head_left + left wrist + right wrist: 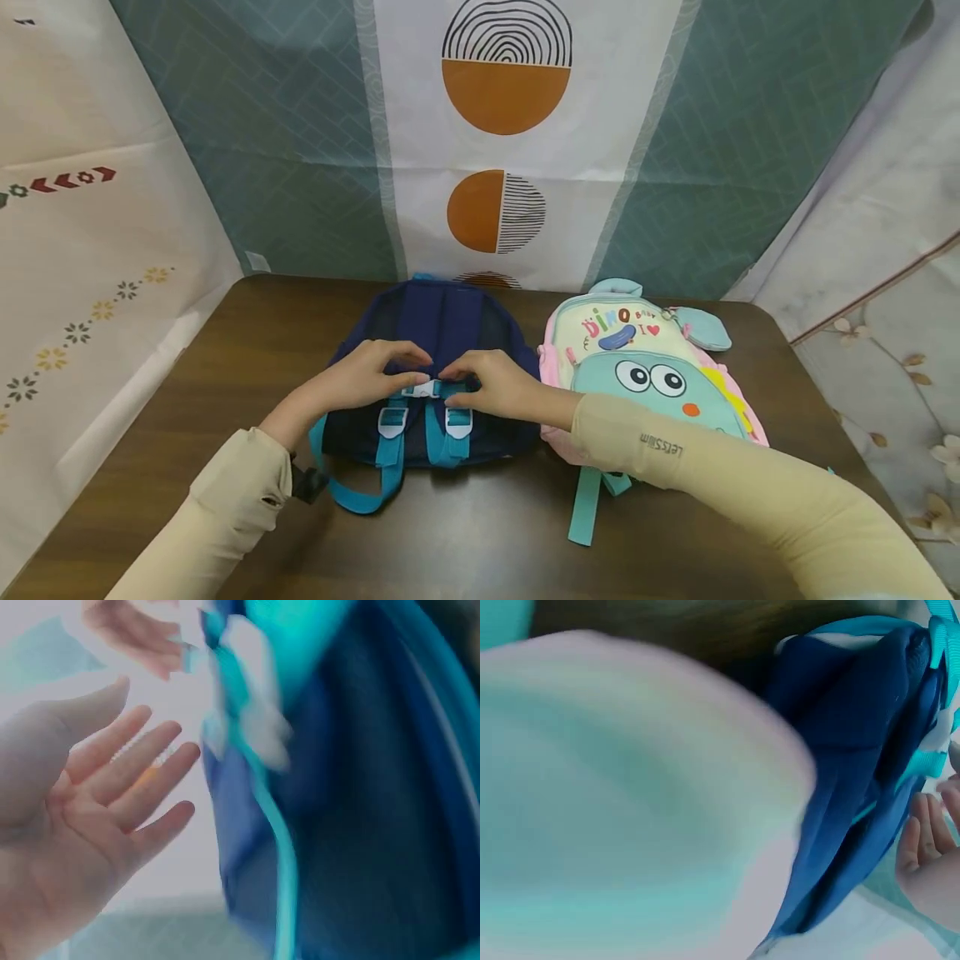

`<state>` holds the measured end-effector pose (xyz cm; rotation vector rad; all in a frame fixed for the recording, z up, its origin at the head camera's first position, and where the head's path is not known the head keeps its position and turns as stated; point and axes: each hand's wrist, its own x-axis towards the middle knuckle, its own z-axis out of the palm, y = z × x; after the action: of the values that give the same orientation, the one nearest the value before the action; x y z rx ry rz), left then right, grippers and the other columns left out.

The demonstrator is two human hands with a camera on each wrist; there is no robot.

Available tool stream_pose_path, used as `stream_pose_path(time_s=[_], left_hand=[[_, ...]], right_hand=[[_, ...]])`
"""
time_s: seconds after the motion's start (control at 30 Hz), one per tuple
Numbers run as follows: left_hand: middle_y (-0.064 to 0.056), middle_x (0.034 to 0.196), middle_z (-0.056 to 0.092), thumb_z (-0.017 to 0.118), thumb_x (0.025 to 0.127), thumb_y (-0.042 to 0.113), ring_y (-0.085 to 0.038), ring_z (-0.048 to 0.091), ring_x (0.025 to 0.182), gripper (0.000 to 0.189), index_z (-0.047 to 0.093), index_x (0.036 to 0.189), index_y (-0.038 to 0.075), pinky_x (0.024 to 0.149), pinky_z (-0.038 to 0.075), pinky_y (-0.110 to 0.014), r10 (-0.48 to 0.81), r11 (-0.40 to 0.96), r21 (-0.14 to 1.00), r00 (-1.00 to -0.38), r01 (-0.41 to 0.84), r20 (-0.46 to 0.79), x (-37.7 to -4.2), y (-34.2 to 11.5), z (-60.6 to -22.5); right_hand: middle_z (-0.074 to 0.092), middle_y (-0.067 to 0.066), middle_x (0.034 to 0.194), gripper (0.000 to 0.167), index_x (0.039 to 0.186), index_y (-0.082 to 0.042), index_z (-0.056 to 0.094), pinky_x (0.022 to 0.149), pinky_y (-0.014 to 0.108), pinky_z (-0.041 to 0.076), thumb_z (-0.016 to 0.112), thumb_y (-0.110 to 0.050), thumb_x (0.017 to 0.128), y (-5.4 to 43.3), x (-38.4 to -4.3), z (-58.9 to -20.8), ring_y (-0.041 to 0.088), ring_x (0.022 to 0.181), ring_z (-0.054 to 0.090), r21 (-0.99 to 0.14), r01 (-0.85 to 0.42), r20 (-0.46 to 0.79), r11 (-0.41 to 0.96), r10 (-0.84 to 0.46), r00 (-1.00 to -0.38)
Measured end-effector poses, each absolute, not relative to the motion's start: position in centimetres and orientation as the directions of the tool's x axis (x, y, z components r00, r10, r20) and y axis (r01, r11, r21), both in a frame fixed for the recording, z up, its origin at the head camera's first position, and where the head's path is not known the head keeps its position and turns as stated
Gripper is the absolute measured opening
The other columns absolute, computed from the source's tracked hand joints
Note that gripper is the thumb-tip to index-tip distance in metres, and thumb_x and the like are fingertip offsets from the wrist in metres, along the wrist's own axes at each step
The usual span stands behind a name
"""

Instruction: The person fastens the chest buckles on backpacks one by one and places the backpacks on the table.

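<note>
A dark blue backpack [352,425] lies on the table with its turquoise shoulder straps [389,450] upward. Across them runs a short turquoise chest strap with a white buckle [422,389]. My left hand [367,375] is at the buckle's left side; in the left wrist view its fingers [150,769] are spread and hold nothing. From the right, my right hand [498,383] has thumb and forefinger at the chest strap beside the buckle, seemingly pinching it. The right wrist view cuts off part of that hand [937,862], its other fingers loosely bent.
To the right lies a pastel backpack [645,375] with a dinosaur face, partly under my right forearm. Its mint strap [584,507] hangs toward the front of the brown table [480,542]. Patterned cloths [300,108] hang around the table's back and sides.
</note>
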<state>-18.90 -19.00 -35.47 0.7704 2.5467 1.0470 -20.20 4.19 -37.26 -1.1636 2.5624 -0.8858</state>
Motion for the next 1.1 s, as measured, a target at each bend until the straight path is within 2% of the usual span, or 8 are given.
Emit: stream_pose_path(time_s=[0.13,0.23,0.37,0.57,0.73,0.87,0.93,1.1], left_hand=[[-0.009,0.126,0.058,0.053,0.096,0.032,-0.027,0.055,0.116,0.039,0.056,0.125,0.008,0.095,0.044,-0.047,0.572,0.522,0.811,-0.814,0.265,-0.102,-20.5,-16.5,-34.1],[-0.007,0.128,0.056,0.052,0.096,0.034,-0.027,0.051,0.121,0.039,0.055,0.127,0.011,0.099,0.040,-0.049,0.545,0.528,0.821,-0.828,0.217,-0.131,-22.1,-13.8,-33.7],[-0.009,0.131,0.053,0.052,0.095,0.033,-0.027,0.047,0.124,0.044,0.050,0.133,0.009,0.100,0.040,-0.045,0.498,0.582,0.788,-0.854,0.202,-0.149,-24.5,-9.5,-34.0],[-0.018,0.133,0.050,0.052,0.095,0.026,-0.029,0.049,0.122,0.051,0.041,0.138,0.001,0.100,0.041,-0.041,0.417,0.686,0.696,-0.899,0.212,-0.137,-26.8,-4.2,-36.0],[-0.018,0.132,0.051,0.052,0.094,0.023,-0.031,0.047,0.123,0.051,0.041,0.137,-0.003,0.101,0.039,-0.039,0.376,0.727,0.659,-0.915,0.194,-0.145,-27.4,-1.1,-38.1],[-0.020,0.133,0.049,0.051,0.094,0.022,-0.030,0.051,0.118,0.055,0.034,0.139,-0.005,0.096,0.043,-0.036,0.389,0.798,0.560,-0.900,0.223,-0.195,-27.5,0.7,-38.9],[-0.022,0.128,0.051,0.052,0.093,0.017,-0.029,0.055,0.110,0.054,0.033,0.138,-0.006,0.088,0.047,-0.035,0.373,0.810,0.546,-0.906,0.212,-0.202,-27.4,1.5,-38.9],[-0.020,0.110,0.060,0.053,0.088,0.004,-0.026,0.058,0.087,0.033,0.052,0.120,-0.004,0.071,0.047,-0.034,0.325,0.800,0.562,-0.939,0.210,-0.112,-27.1,2.9,-38.5]], right_hand=[[0.064,0.005,0.111,0.035,0.116,-0.008,0.066,0.087,0.029,0.049,0.068,-0.025,0.086,6.7,-19.9,-36.8,0.017,0.101,0.059,-0.528,-0.655,0.041,0.541,-0.754,-0.656],[0.061,0.006,0.115,0.037,0.118,-0.008,0.064,0.089,0.030,0.049,0.068,-0.026,0.086,8.9,-19.3,-36.1,0.019,0.104,0.058,-0.492,-0.667,0.004,0.560,-0.764,-0.645],[0.058,0.006,0.119,0.040,0.119,-0.008,0.063,0.092,0.034,0.048,0.069,-0.029,0.085,11.9,-17.9,-35.3,0.021,0.108,0.055,-0.416,-0.695,-0.014,0.586,-0.768,-0.640],[0.057,0.005,0.120,0.042,0.119,-0.012,0.063,0.094,0.038,0.045,0.071,-0.030,0.082,16.8,-15.7,-35.6,0.021,0.108,0.054,-0.236,-0.759,0.037,0.607,-0.775,-0.631],[0.056,0.004,0.123,0.057,0.124,-0.016,0.059,0.093,0.040,0.043,0.075,-0.042,0.075,20.2,-13.7,-36.7,0.021,0.112,0.053,-0.123,-0.752,0.061,0.648,-0.751,-0.657],[0.055,0.004,0.124,0.072,0.131,-0.016,0.053,0.088,0.040,0.045,0.077,-0.046,0.071,21.6,-12.6,-37.6,0.022,0.111,0.054,-0.032,-0.759,0.100,0.650,-0.753,-0.650],[0.055,0.004,0.123,0.076,0.134,-0.014,0.051,0.084,0.039,0.047,0.079,-0.045,0.069,21.9,-12.3,-38.1,0.022,0.110,0.054,0.017,-0.768,0.130,0.641,-0.763,-0.633],[0.056,0.007,0.117,0.076,0.132,-0.009,0.051,0.072,0.036,0.053,0.083,-0.031,0.066,22.0,-12.3,-39.2,0.024,0.103,0.056,0.076,-0.746,0.202,0.661,-0.743,-0.638]])
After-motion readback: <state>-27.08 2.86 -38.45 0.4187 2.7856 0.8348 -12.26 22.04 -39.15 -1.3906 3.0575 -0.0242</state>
